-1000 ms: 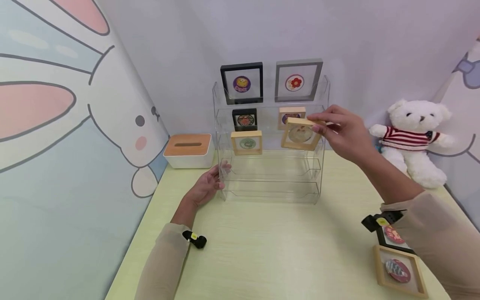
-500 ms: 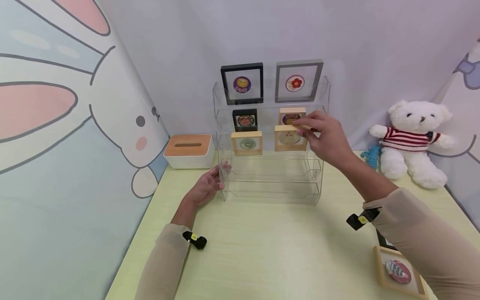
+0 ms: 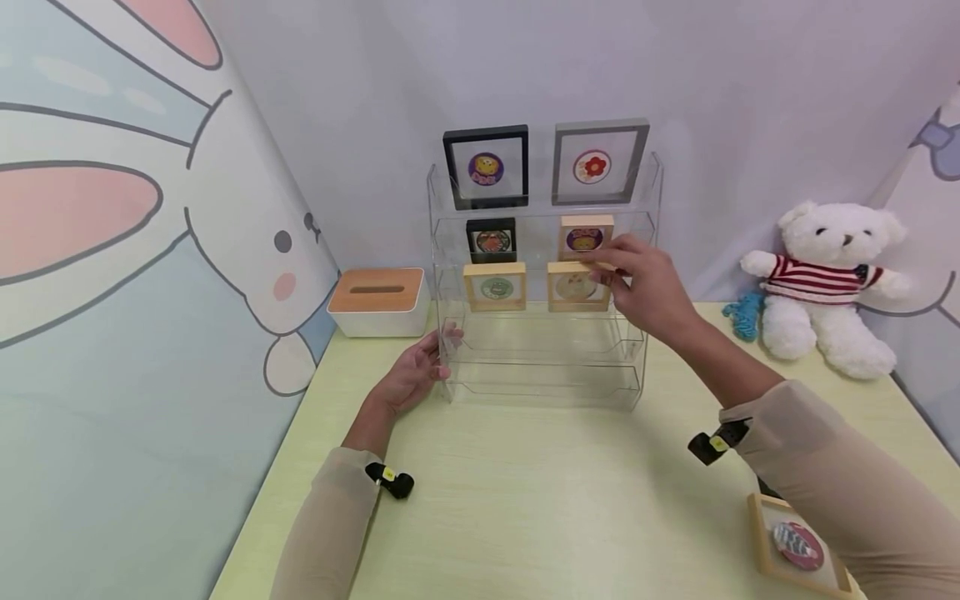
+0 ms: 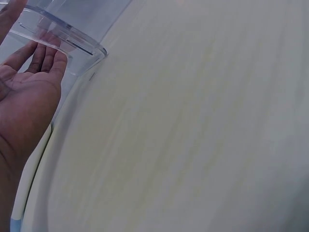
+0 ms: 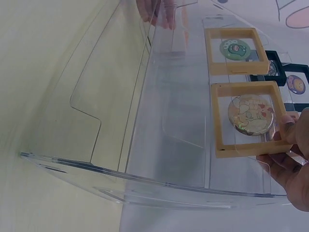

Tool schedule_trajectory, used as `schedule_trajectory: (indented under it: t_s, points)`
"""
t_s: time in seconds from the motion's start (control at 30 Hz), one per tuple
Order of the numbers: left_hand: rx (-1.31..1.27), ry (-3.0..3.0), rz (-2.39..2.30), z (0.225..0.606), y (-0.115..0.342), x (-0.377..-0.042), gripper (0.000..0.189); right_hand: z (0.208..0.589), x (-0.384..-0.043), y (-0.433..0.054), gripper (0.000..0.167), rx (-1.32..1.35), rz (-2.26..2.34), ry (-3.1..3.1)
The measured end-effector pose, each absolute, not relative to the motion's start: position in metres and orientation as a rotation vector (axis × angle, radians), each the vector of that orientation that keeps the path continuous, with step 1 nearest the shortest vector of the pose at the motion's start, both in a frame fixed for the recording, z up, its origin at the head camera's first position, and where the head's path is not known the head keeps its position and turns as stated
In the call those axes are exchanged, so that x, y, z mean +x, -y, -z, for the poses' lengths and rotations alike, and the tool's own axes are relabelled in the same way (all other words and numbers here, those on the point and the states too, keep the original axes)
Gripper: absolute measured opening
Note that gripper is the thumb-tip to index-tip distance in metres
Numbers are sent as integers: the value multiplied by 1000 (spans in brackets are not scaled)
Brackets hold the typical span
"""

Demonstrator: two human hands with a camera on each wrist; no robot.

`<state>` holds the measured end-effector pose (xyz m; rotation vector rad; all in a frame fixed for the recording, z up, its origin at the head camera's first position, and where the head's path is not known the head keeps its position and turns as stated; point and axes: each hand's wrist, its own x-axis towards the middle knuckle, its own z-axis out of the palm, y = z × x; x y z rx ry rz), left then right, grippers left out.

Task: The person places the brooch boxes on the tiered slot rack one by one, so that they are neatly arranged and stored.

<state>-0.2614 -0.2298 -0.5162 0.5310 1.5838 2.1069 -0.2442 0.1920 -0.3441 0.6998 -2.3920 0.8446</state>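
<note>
A clear tiered display rack stands on the table, holding several small picture frames. My right hand pinches the top edge of a light wooden frame with a round badge inside, at the right of the third tier. Left of it on that tier is a wooden frame with a green badge. Behind them stand a small black frame and a small wooden frame with a purple badge. My left hand holds the rack's left side panel, with fingers seen through the clear plastic in the left wrist view.
On the top tier are a black frame and a grey frame. A tissue box sits left of the rack. To the right are a white teddy bear and a blue toy. Another wooden frame lies front right, partly under my sleeve.
My right hand has moved left and lowered the wooden frame onto the third tier, beside the green-badge frame. The frame has turned from tilted to level. My left hand stays in place.
</note>
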Motion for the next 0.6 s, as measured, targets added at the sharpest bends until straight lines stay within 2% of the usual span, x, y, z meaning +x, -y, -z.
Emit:
schedule_trajectory:
  t_s: [0.6]
  points:
    - [557,-1587,-2114,514,229,-258,89,343,-238,-199,33,770,-777,2357]
